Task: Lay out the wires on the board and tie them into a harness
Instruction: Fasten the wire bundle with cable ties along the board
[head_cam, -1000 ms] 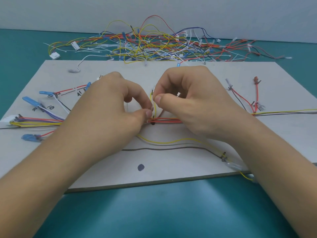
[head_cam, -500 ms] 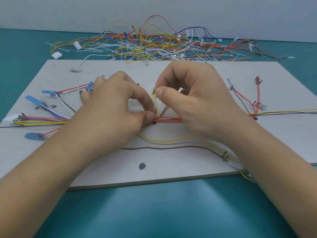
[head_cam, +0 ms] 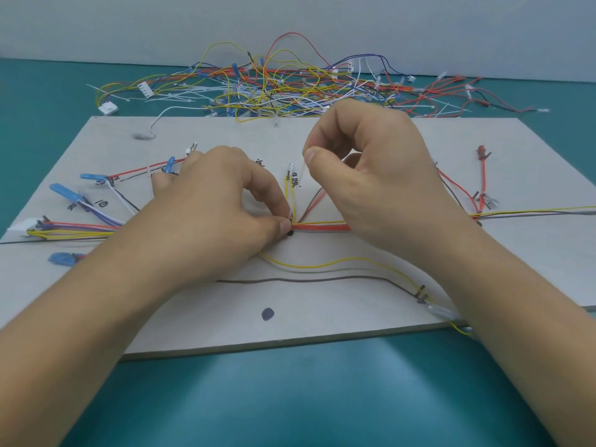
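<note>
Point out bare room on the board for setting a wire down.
Free: near strip of board around the dark dot, below the brown line; far-right corner past the red terminal wire. Crowded: blue terminals at left; centre, where left hand and right hand work the red bundle.

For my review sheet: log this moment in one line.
left hand: pinches red wire bundle | right hand: pinches pale strand | stage: tying on board

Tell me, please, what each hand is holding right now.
Left hand: closed, pinching the red wire bundle.
Right hand: closed, pinching a thin white strand above it.
</note>
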The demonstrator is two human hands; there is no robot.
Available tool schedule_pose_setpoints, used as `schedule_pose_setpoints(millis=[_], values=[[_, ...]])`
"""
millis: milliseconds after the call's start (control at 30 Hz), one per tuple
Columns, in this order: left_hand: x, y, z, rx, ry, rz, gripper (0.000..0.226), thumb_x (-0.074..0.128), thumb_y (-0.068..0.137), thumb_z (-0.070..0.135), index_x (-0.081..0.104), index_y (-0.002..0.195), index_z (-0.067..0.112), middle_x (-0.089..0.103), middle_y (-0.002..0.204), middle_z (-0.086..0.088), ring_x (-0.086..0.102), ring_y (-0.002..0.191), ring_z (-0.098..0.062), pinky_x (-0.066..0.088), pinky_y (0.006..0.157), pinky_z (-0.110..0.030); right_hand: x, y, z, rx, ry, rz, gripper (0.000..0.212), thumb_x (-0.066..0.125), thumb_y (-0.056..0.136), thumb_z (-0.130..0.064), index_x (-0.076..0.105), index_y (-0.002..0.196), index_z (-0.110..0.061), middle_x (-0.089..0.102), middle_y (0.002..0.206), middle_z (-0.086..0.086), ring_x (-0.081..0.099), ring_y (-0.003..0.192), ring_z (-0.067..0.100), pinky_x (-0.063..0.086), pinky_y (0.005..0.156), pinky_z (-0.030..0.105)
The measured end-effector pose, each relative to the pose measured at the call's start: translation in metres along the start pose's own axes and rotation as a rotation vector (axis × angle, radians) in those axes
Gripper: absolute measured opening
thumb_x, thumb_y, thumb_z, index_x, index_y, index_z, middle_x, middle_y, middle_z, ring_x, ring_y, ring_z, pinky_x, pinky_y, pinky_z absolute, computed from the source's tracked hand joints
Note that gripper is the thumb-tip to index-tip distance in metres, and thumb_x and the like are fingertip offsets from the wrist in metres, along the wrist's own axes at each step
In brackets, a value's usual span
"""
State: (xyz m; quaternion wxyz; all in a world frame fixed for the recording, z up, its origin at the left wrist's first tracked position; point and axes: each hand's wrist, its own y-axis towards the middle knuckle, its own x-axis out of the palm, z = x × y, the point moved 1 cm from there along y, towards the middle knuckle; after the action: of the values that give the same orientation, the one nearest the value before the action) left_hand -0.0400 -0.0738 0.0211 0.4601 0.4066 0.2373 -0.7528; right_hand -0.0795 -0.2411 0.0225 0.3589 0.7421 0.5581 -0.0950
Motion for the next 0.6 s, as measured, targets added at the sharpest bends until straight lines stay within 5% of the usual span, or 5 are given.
schedule_pose_setpoints(millis=[267,400,600], values=[[0.001,-0.001,0.000,0.006,0.054,0.040,0.010,0.078,0.078,0.047,0.073,0.073,0.040,0.060,0.103,0.013,0.047,0.112,-0.020,0.030,0.094,-0.040,0.007,0.004,0.004,0.054,-0.044,0.046,0.012,0.061,0.084,-0.007,0.063,0.075,-0.015,0.060,0.065,-0.008,0.051,0.059,0.003,0.038,0.053,0.015],[0.001,-0.004,-0.002,0.057,-0.022,0.003,0.007,0.071,0.074,0.049,0.073,0.074,0.042,0.058,0.101,0.012,0.051,0.102,-0.014,0.037,0.101,-0.045,-0.014,0.009,0.010,0.190,-0.072,-0.095,0.013,0.065,0.085,-0.012,0.069,0.073,-0.016,0.069,0.066,0.000,0.058,0.057,0.011,0.048,0.055,0.028],[0.004,-0.009,0.001,0.129,-0.069,0.033,0.013,0.068,0.074,0.050,0.072,0.076,0.038,0.059,0.097,0.012,0.053,0.103,-0.015,0.041,0.101,-0.051,-0.056,0.004,0.025,0.323,-0.369,-0.330,0.013,0.071,0.085,-0.027,0.073,0.073,-0.022,0.068,0.062,-0.012,0.057,0.050,0.000,0.041,0.044,0.013]])
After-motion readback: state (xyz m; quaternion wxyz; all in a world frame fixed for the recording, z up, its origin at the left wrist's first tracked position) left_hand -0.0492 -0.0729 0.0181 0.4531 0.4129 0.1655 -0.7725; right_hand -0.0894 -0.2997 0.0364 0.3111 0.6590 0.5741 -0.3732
